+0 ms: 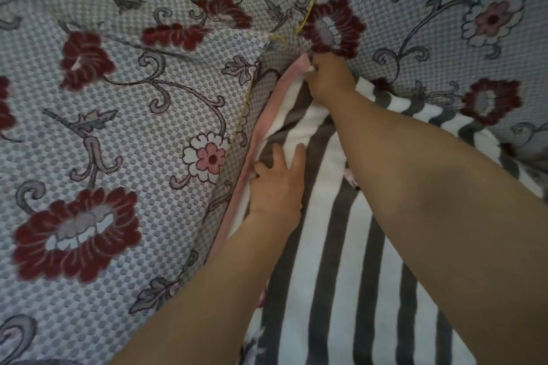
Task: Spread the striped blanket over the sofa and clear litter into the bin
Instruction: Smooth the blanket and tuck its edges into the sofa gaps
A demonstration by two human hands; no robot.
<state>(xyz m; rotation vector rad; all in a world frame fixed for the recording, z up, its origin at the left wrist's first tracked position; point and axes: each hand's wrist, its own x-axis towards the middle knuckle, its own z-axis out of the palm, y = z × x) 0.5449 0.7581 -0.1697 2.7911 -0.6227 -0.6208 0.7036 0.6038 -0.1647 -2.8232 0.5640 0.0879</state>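
Note:
A grey-and-white striped blanket [335, 275] with a pink border lies over the seat of a floral sofa [124, 133]. My right hand [329, 80] reaches into the sofa's far corner and pinches the pink border of the blanket there. My left hand [277, 184] rests on the blanket's left edge with its fingers straight and spread, pressing the cloth down beside the sofa's cushion. Both forearms stretch across the blanket.
The sofa's grey checked cover with dark red and pink flowers fills the left and the back. Yellow piping [311, 3] marks the seam between cushions. The blanket bunches in folds at the right [462, 124].

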